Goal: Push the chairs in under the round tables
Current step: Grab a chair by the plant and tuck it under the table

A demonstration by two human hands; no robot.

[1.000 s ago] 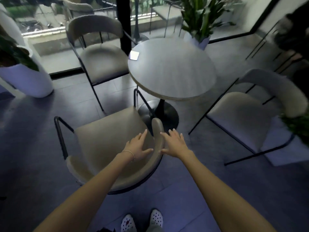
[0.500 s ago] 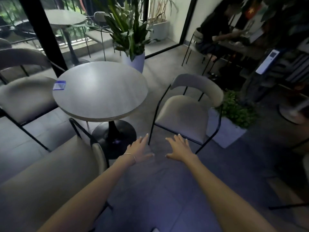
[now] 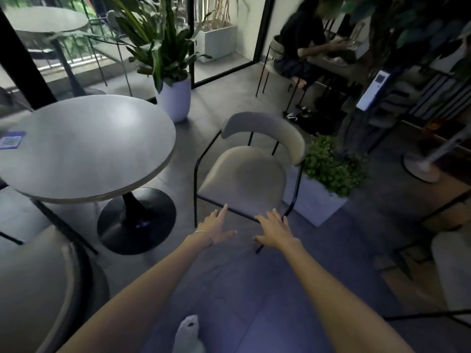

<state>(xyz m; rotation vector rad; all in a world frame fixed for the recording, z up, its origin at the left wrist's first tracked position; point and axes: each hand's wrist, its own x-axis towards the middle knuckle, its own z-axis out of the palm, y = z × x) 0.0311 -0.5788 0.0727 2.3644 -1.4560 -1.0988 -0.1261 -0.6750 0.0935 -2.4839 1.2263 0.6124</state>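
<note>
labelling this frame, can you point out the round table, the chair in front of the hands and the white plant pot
round table (image 3: 84,149), head view, middle of its top
chair (image 3: 244,179), head view, middle of the seat
white plant pot (image 3: 174,98), head view, front of its wall

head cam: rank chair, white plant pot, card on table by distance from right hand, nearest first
1. chair: straight ahead of the right hand, fingertips at its seat's front edge.
2. white plant pot: beyond the chair, left.
3. card: far left on the round table.
</note>
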